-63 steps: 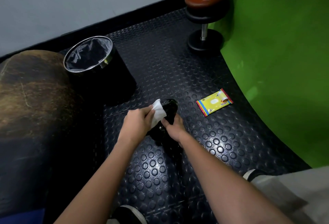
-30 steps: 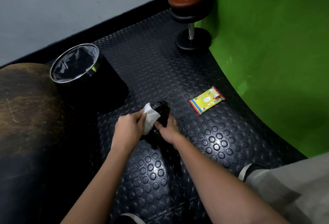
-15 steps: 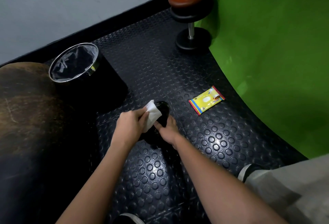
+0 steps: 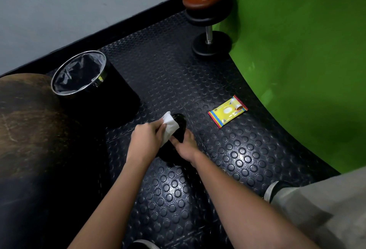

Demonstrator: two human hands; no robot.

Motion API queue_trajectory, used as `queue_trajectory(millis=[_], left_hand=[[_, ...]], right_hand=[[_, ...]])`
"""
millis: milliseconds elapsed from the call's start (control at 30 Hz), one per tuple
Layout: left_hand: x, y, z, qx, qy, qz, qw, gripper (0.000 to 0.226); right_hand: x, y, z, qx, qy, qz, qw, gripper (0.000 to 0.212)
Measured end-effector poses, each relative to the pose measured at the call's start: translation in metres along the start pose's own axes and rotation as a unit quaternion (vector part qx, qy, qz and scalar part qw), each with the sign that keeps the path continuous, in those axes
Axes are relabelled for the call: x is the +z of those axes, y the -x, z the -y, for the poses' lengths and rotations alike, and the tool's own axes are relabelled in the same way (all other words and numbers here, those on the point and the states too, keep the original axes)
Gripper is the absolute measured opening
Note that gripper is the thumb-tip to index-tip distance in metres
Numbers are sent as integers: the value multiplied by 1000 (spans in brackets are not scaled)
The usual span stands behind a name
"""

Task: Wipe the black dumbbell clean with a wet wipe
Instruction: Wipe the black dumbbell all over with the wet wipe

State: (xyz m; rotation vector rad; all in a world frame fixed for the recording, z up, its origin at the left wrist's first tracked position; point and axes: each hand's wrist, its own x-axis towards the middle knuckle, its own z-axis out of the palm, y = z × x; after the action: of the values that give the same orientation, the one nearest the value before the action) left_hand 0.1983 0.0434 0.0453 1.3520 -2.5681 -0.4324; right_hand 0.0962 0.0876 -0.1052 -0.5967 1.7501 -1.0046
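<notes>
A small black dumbbell [image 4: 180, 125] is tipped up on the studded rubber floor in the middle of the view. My right hand [image 4: 185, 146] grips its lower part and holds it steady. My left hand [image 4: 146, 140] pinches a white wet wipe [image 4: 169, 125] and presses it against the dumbbell's upper left side. The dumbbell's lower end is hidden behind my hands.
A black bin [image 4: 93, 88] with a clear liner stands left of my hands. A yellow wet-wipe pack [image 4: 227, 111] lies on the floor to the right. A barbell stack [image 4: 208, 21] stands by the green wall [image 4: 307, 60]. A brown rounded object [image 4: 25, 126] fills the left.
The wipe has slid a little up the dumbbell's top end under my left hand. My right hand keeps the same grip.
</notes>
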Motion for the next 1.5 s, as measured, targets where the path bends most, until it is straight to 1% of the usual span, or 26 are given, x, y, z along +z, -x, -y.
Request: queue_trajectory(millis=[133, 267, 333, 467, 567, 667, 767, 833, 933, 967, 1000, 1067, 1167, 1267, 1367, 1400, 1500], left_hand=[[1, 0, 0, 8, 4, 0, 1000, 23], [-2, 13, 13, 10, 35, -26, 999, 20], [-5, 19, 22, -4, 49, -33, 998, 22], [-9, 27, 37, -51, 86, -22, 995, 24], [-6, 26, 47, -127, 115, -6, 985, 23], [0, 19, 51, -196, 168, 26, 966, 26], [5, 9, 48, -265, 223, 47, 937, 39], [7, -1, 48, -300, 238, 92, 919, 62], [8, -16, 43, -306, 225, 167, 910, 96], [9, -21, 42, -305, 215, 181, 910, 99], [10, -25, 41, -301, 202, 193, 912, 96], [9, -29, 37, -285, 187, 209, 916, 79], [7, -28, 41, -261, 187, 212, 923, 62], [3, -16, 48, -242, 182, 187, 934, 57], [4, -2, 57, -239, 191, 145, 941, 47], [5, 2, 58, -243, 199, 134, 940, 49], [9, 7, 51, -261, 221, 118, 932, 70]], right_hand=[[1, 0, 0, 3, -1, -7, 1000, 83], [1, 0, 2, 8, 6, -8, 1000, 84], [0, 0, 3, 13, 8, -8, 1000, 85], [-1, 1, 4, 14, 4, -3, 1000, 86], [-1, 3, 3, 8, -2, -3, 1000, 86], [0, 1, 2, 5, -4, -7, 1000, 86], [1, 1, 1, 5, -7, -10, 1000, 86], [2, 1, 1, 7, -2, -11, 1000, 86], [1, 0, 3, 13, 5, -14, 1000, 86], [1, 0, 2, 13, 6, -15, 1000, 86], [0, -1, 3, 14, 8, -15, 1000, 85], [0, -1, 2, 16, 9, -13, 1000, 84], [1, -1, 2, 12, 1, -17, 1000, 84], [1, 0, 3, 9, -1, -16, 1000, 83], [0, 2, 4, 7, 4, -11, 1000, 84], [-1, 3, 4, 7, 8, -9, 1000, 85], [-1, 4, 5, 9, 13, -7, 1000, 86]])
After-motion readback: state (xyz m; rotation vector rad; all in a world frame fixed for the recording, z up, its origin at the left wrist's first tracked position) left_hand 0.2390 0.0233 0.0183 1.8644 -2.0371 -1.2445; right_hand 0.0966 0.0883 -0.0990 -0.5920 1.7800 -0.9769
